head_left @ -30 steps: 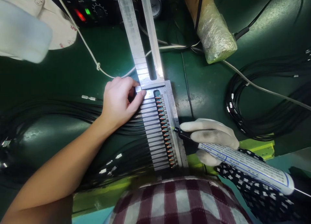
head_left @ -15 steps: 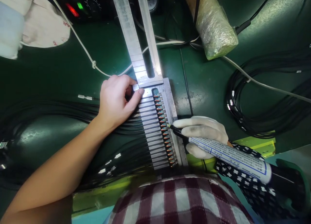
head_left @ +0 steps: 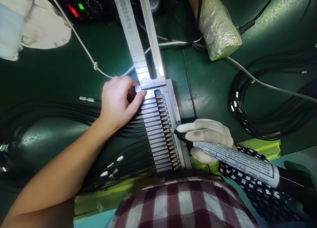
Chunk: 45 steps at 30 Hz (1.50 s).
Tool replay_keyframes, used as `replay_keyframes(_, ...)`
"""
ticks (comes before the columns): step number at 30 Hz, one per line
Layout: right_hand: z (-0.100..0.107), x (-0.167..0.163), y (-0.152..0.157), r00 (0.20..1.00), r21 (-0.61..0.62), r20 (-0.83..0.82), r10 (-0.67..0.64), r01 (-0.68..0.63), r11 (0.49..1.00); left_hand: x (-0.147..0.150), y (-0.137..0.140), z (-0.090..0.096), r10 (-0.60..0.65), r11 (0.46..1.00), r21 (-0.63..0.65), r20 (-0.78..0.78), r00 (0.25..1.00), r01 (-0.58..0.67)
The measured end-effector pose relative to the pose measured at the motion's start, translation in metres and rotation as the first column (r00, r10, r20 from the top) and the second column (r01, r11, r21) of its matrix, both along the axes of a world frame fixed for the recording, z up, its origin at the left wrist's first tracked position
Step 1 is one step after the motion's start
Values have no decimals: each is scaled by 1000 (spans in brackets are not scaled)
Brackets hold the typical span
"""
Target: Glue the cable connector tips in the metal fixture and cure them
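Observation:
My bare left hand (head_left: 117,99) pinches the far left end of a slotted metal fixture (head_left: 152,122) between thumb and fingers. Several black cables (head_left: 81,114) run from the left into its slots. Their ends form a row of small connectors (head_left: 167,130) with green and orange parts along the right side. In a white glove, my right hand (head_left: 210,135) is closed around a dispensing syringe (head_left: 237,160) with a labelled barrel and black front end. Its nozzle points at the middle of the connector row; whether it touches is too small to tell.
A long metal rail (head_left: 135,46) extends away from the fixture. Behind stands a black control box (head_left: 94,5) with lit indicators. A film-wrapped roll (head_left: 219,33) lies back right, coiled black cables (head_left: 245,122) to the right, a knotted white cord (head_left: 95,65) back left.
My right hand and the syringe have shifted slightly towards me, the nozzle moving a little down the connector row. My left hand stays in place.

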State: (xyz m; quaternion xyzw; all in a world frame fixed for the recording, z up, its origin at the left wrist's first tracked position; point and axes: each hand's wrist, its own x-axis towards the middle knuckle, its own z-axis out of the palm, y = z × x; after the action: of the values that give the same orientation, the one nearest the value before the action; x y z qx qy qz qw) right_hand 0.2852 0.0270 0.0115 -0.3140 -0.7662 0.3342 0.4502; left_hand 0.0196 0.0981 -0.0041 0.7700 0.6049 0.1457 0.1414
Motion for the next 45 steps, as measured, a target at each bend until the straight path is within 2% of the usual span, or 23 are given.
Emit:
replay_keyframes(22, -5, 0, 3, 1000, 5, -6, -9, 9, 1000, 0, 0, 0, 8, 1000, -6, -41, 999, -8)
replay_keyframes(25, -3, 4, 0, 999, 21, -31, -18, 18, 1000, 0, 0, -1, 5, 1000, 0, -43, 999, -5)
replay_keyframes(30, 4, 7, -11, 999, -32, -32, -42, 41, 999, 1, 0, -1, 8, 1000, -2, -35, 999, -8)
replay_keyframes(33, 3, 4, -15, 997, 4, -40, -61, 61, 998, 1, 0, 0, 19, 1000, -10, -36, 999, -19)
replay_keyframes(38, -2, 1, -15, 999, -5, 38, -27, 27, 1000, 1, 0, 1, 33, 998, -42, -67, 997, -35)
replay_keyframes(45, -5, 1, -11, 1000, -5, -15, 3, -3, 1000, 0, 0, 0, 42, 998, -44, -61, 997, -45)
